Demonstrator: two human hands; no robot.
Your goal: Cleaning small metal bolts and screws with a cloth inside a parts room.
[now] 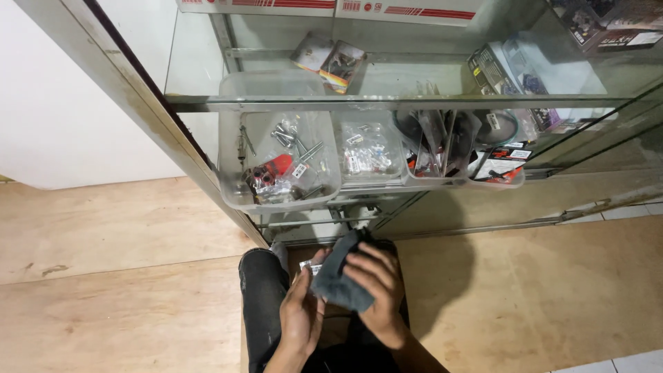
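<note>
Cloth (342, 280), dark grey and soft, bunched into a loose fold, sits between my two hands just above my lap, in front of the glass cabinet. My right hand (376, 290) lies over it with the fingers curled, pressing the cloth down from the right side. My left hand (302, 314) is cupped underneath, fingers bent around a small clear packet (309, 271) with something pale inside; the cloth covers most of that packet, so I cannot tell its full shape. My black trouser leg (262, 297) shows below and to the left of my hands.

Just beyond the cloth stands the glass cabinet (387, 102) with its metal frame. On the lower shelf rests a clear plastic tub (235, 186) holding bolts, screws and a red part in small bags. Beside it to the right are further clear trays (373, 155) with bagged small parts, then packaged items in black and red. Flat packets lie on the shelf above. Light wooden floor (117, 276) spreads out on both sides of me.
</note>
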